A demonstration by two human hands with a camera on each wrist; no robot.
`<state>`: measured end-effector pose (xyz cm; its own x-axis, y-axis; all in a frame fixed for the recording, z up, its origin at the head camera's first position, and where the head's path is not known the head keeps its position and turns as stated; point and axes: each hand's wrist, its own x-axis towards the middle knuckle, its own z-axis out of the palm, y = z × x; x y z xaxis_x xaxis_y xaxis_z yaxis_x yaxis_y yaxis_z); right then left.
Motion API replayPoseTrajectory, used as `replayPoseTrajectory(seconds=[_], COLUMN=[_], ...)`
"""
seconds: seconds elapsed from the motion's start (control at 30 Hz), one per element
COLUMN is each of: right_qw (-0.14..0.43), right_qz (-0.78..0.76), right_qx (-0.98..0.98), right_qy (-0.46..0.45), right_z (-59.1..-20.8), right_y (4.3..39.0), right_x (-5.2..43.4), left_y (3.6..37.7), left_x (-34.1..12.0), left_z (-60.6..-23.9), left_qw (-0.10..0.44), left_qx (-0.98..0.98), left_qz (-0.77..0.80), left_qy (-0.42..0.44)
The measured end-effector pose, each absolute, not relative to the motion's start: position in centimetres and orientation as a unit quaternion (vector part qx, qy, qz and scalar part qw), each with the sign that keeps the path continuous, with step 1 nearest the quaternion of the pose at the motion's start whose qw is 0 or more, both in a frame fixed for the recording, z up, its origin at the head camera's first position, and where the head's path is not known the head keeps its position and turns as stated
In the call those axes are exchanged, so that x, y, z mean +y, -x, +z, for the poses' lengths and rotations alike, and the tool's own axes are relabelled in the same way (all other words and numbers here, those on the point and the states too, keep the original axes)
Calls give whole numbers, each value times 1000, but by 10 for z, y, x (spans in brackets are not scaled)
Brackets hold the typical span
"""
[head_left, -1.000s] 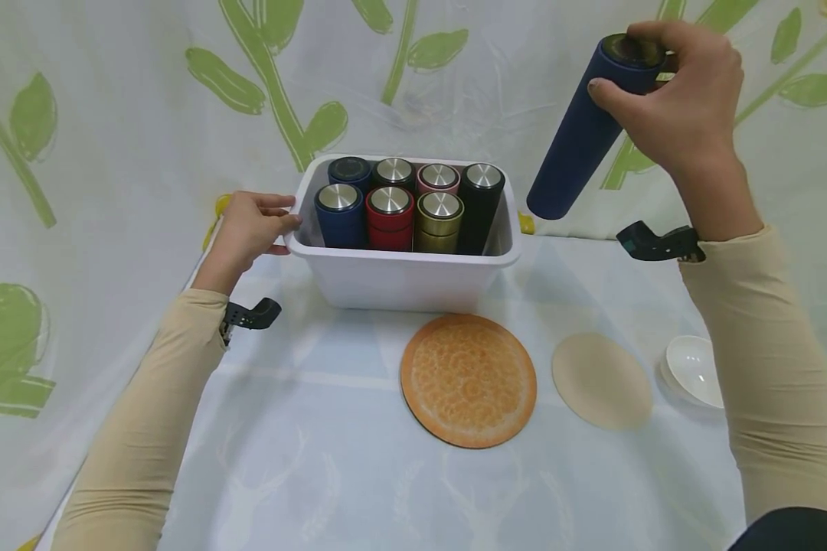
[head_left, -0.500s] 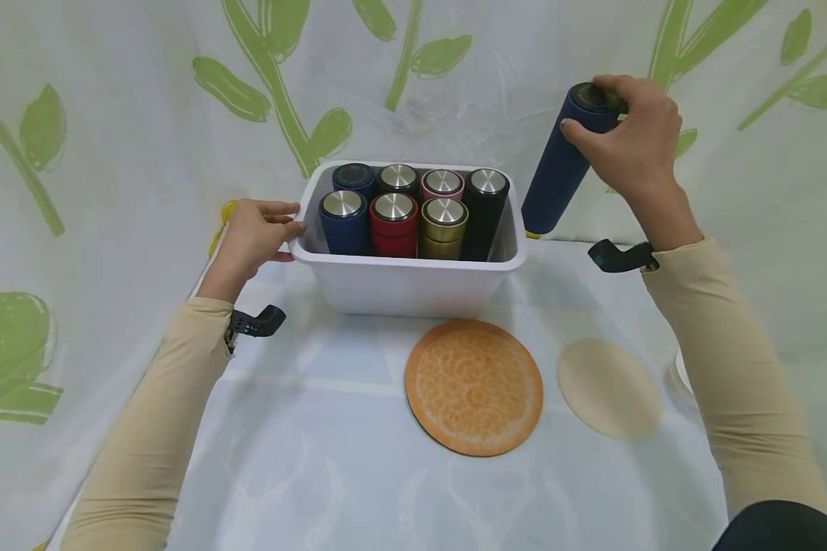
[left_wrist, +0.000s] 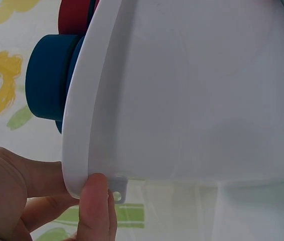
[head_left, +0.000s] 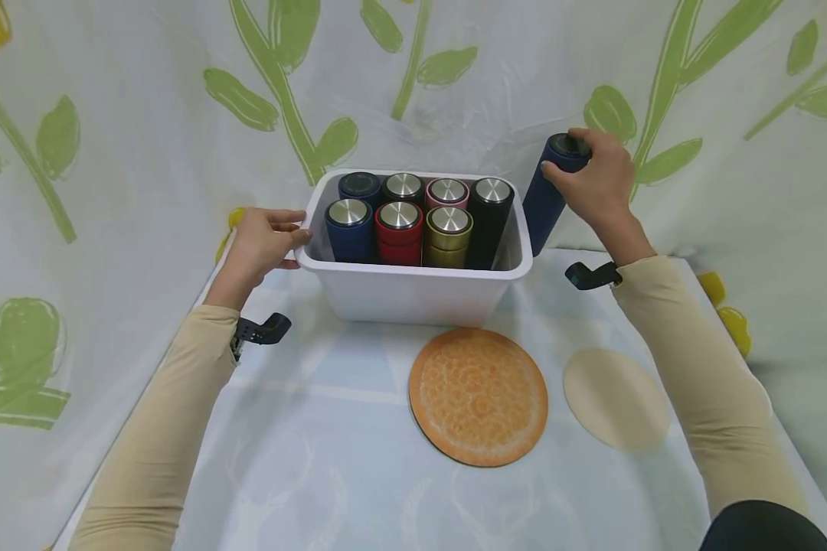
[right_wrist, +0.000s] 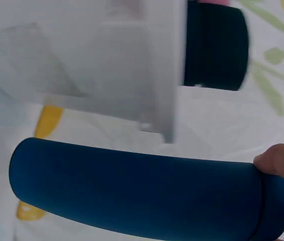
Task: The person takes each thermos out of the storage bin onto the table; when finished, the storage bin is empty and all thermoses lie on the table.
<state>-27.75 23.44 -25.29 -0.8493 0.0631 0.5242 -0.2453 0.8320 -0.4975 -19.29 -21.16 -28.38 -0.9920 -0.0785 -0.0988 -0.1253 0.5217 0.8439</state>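
Observation:
A white plastic tub (head_left: 413,300) stands at the back of the table, holding several upright thermos flasks. Its front row has a blue flask (head_left: 350,241), a red flask (head_left: 399,249) and a gold flask (head_left: 448,252); a tall black flask (head_left: 488,229) leans at the right end. My left hand (head_left: 255,245) holds the tub's left rim, thumb and fingers on either side of it in the left wrist view. My right hand (head_left: 596,182) grips a tall dark blue thermos (head_left: 543,205) around its top end. That thermos tilts, its lower end beside the tub's right wall.
In front of the tub lies a round orange-brown mat (head_left: 478,398). A flat beige disc (head_left: 616,402) is to its right, close to my right sleeve (head_left: 703,398). The patterned curtain (head_left: 510,92) rises right behind the tub.
My right hand has brought the dark blue thermos down and left, from high at the right to beside the tub. The left hand keeps its hold. My right sleeve now hides the white bowl.

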Motion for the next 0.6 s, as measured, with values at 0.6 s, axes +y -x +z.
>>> replayPoseTrajectory(seconds=[0.6], right_qw=[246], right_qz=[278], right_qx=[-928], right_qy=[-45], right_z=[-299], right_y=[293], right_x=[236], left_y=[193], left_x=[-213], left_z=[-288], left_qw=[15], left_qx=[874], left_qz=[484], left_qy=[46])
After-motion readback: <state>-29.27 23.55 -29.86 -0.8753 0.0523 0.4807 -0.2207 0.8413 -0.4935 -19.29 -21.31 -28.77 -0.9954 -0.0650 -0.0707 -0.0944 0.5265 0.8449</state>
